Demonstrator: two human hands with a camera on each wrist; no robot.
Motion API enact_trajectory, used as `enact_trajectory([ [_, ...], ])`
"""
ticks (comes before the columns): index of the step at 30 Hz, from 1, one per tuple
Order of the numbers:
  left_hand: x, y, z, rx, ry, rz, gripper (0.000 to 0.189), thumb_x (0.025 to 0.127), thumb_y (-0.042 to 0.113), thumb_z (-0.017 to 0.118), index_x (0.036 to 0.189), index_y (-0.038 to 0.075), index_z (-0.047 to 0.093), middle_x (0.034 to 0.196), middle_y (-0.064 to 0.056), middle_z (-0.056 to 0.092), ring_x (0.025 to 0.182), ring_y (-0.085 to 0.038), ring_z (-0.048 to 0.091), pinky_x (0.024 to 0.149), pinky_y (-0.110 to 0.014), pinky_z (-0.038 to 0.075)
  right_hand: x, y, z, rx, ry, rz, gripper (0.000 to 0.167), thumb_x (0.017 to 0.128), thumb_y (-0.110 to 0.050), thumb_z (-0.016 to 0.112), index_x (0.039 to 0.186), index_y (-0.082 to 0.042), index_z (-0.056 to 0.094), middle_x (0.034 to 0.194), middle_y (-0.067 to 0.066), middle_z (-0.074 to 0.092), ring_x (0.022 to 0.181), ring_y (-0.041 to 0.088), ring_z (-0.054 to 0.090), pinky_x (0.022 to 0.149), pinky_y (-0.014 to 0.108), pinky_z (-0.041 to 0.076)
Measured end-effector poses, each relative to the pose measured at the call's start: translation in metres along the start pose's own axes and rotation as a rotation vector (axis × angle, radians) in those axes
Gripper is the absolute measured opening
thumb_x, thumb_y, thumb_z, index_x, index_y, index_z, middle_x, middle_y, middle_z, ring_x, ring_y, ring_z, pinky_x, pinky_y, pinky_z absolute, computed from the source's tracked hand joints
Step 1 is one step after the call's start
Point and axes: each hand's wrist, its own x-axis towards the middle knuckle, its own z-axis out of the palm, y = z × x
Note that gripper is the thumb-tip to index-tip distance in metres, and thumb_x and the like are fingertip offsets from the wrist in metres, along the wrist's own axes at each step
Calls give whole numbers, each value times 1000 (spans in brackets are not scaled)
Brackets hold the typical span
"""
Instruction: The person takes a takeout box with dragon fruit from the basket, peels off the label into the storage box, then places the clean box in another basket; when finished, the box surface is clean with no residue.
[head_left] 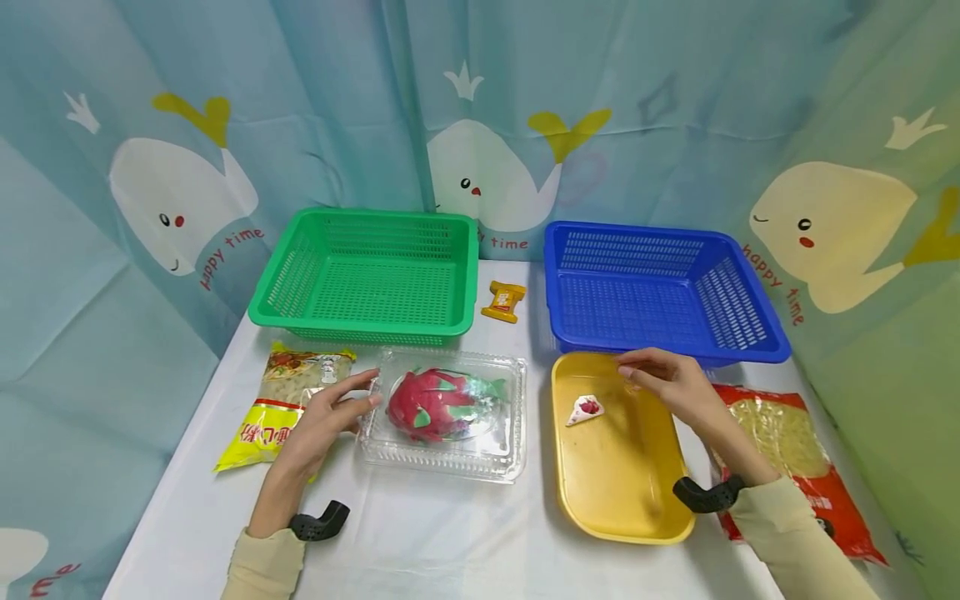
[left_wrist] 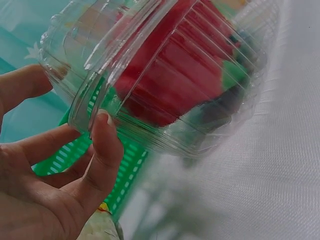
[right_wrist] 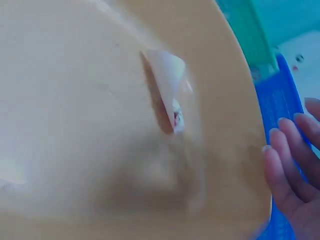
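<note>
My left hand (head_left: 327,421) is at the left edge of a clear plastic box (head_left: 446,457). In the left wrist view its thumb and fingers pinch the rim of the box. Through the plastic shows a red and green dragon fruit (head_left: 431,404). My right hand (head_left: 671,385) hovers at the upper right rim of a yellow tray (head_left: 622,492), fingers loosely extended and holding nothing. Inside the tray lies a small white cake slice (head_left: 584,409) with red on top; in the right wrist view the slice (right_wrist: 168,80) appears away from the fingers.
A green basket (head_left: 390,287) and a blue basket (head_left: 626,304) stand at the back, with a small orange-yellow packet (head_left: 503,301) between them. A yellow bag of pasta (head_left: 266,417) lies left of the box. Right of the tray, partly under the forearm, lies a red bag (head_left: 817,467).
</note>
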Motion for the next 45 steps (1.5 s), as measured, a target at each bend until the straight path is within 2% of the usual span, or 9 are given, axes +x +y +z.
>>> enact_trajectory([
  [5,1,-1,1,-13,3,11,55,99,23,69,149,7,53,139,-23,48,87,-14,55,73,-25,52,-11,16,-15,264,117,80,42,101,-27,67,125,7,64,106,7,77,89,14,73,80,20,60],
  [10,1,-1,2,-11,9,9,55,99,24,70,149,8,54,134,-23,49,88,-14,54,72,-25,52,-21,30,-27,522,225,108,25,99,-18,71,117,-1,68,97,-4,77,82,9,73,76,17,60],
  [13,1,0,1,-7,11,9,55,99,24,70,149,8,54,134,-22,49,89,-15,54,73,-26,53,-25,35,-31,659,299,105,14,98,-12,71,110,-5,69,94,-1,77,80,9,74,75,19,60],
  [19,0,0,-1,10,19,1,57,99,25,70,150,9,53,135,-19,49,91,-15,55,76,-25,53,-29,41,-29,692,524,175,14,93,-11,77,102,-4,68,85,-2,73,73,8,72,70,20,60],
  [23,-1,-1,-2,16,21,9,57,99,25,70,151,8,52,136,-19,49,93,-15,56,77,-25,53,-26,42,-29,667,692,304,29,89,-17,82,107,-6,62,84,-4,70,67,5,70,63,17,59],
  [27,-2,-2,-1,19,20,8,57,99,25,70,151,9,53,137,-19,50,93,-15,56,78,-26,53,-22,44,-28,753,809,419,54,84,-20,87,122,-16,48,95,-4,66,65,5,71,61,16,58],
  [34,-1,-4,-1,20,21,7,56,99,26,69,151,10,53,137,-17,50,98,-17,56,79,-27,53,-14,44,-29,964,814,461,76,84,-18,87,136,-22,31,112,1,59,77,12,76,68,22,61],
  [38,0,-4,-2,9,8,14,56,100,24,68,152,8,51,136,-18,48,98,-17,55,80,-27,53,-12,42,-31,1116,807,451,78,85,-10,84,138,-23,28,114,2,64,83,19,78,68,30,62],
  [45,2,-3,0,7,8,6,55,99,25,69,150,11,53,136,-16,49,99,-18,54,80,-27,52,-10,39,-30,1182,751,347,66,91,1,75,134,-18,29,130,5,49,91,20,76,73,33,63],
])
